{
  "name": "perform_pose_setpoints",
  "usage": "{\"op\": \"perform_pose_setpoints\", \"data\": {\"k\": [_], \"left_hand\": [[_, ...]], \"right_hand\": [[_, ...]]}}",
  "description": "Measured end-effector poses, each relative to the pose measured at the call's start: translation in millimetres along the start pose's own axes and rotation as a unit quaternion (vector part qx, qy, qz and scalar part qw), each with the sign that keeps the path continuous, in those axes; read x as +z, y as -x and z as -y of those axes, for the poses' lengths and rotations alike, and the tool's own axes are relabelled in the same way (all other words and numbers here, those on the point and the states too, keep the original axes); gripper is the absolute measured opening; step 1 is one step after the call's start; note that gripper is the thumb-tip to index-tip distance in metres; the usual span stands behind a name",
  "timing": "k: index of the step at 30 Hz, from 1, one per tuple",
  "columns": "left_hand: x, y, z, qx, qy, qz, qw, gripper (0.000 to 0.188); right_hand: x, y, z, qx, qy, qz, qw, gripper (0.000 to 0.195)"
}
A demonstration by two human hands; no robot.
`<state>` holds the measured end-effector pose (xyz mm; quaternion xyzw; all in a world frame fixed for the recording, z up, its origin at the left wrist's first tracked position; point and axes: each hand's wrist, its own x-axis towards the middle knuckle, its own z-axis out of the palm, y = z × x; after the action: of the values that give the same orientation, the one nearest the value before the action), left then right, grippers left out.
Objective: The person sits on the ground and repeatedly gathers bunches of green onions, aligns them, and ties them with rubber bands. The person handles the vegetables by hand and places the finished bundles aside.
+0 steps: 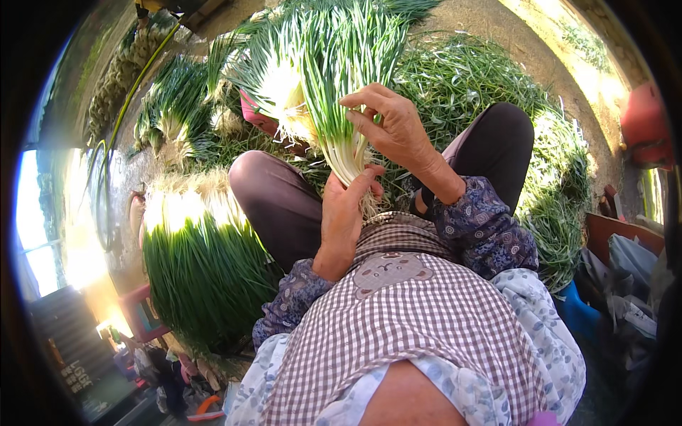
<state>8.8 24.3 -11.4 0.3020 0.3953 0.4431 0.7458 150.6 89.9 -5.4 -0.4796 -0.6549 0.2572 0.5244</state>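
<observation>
My left hand [345,210] is closed around the white lower stems of a bunch of green onions [341,144], just above their stringy roots. The green leaves of this bunch fan upward, away from my body. Beside those stems, my right hand [394,125] is raised with its fingers bent and apart, the thumb and forefinger close to the leaves. I see nothing held between them. Just behind the bunch, more green onions [285,88] are piled with pale stems and roots toward me, partly on a pink support [256,112].
A thick stack of green onions [205,266] stands left of my knee, roots up. Loose green trimmings [463,74] heap ahead and along the right. Smaller bunches [176,106] lie on the ground at the far left. Grey plastic bags [631,266] and a blue container [578,309] sit at right.
</observation>
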Motion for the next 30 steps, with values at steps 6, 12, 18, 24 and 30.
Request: {"op": "perform_pose_setpoints", "data": {"k": [6,12,18,24,30], "left_hand": [[-7.7,0.9,5.0,0.014,0.025,0.008,1.0,0.03],[-7.5,-0.3,7.8,0.009,0.058,-0.009,0.998,0.027],[-8.1,0.0,6.6,0.004,0.072,0.001,0.997,0.029],[-13.4,-1.8,8.3,0.004,0.107,0.017,0.994,0.021],[-18.1,-1.7,4.9,0.008,0.135,0.027,0.99,0.014]], "right_hand": [[6.1,-21.9,-22.1,-0.031,0.236,0.004,0.971,0.015],[3.4,-30.9,-26.5,-0.007,0.192,0.022,0.981,0.019],[5.8,-38.2,-27.8,0.06,0.25,0.031,0.966,0.026],[3.9,-31.6,-31.8,-0.001,0.207,-0.046,0.977,0.016],[-68.8,-36.9,-59.9,-0.059,0.245,-0.294,0.922,0.009]]}}
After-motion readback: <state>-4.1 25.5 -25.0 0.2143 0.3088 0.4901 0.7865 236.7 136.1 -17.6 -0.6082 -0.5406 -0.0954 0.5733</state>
